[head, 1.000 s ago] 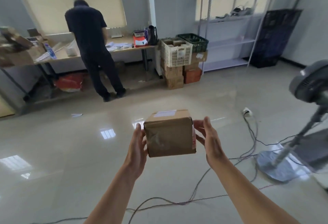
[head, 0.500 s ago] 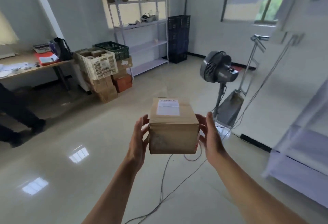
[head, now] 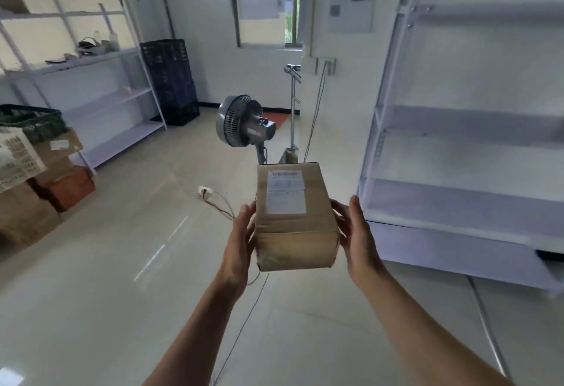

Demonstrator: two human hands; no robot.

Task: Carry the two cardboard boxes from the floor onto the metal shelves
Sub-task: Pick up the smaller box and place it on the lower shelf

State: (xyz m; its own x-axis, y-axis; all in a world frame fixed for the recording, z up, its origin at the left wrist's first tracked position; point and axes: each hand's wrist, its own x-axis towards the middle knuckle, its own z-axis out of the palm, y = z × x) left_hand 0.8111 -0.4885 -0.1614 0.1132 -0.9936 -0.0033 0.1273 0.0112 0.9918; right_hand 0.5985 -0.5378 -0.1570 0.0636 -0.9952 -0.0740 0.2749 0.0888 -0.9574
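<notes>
Squarely between the two hands sat the box [head: 294,217], held out in front of the chest and clear of the floor. The left hand [head: 241,242] pressed flat against its left side, fingers spread along the cardboard; the right hand [head: 355,233] did the same on the right side, with the fingertips [head: 337,207] wrapped a little toward the far edge. Neither hand was clenched: it was a palm-to-palm squeeze, with the box pinched between them.

The box's long axis ran away from the person, its labelled top face turned up and its short end toward the camera. The shelves [head: 464,202] stood to the right and ahead, their near post just beyond the right hand and the bare lower tier roughly level with the box. So the right hand was the nearer one, and the box lay to the left of the opening, pointing past it rather than into it.

By my judgement the coming move turned on that offset: a swing to the right would be needed before the box could slide in, either end first or broadside. A fan [head: 244,126] stood straight ahead, well behind the box, and cables [head: 241,324] trailed across the floor below the arms. No second box could be picked out for certain.
</notes>
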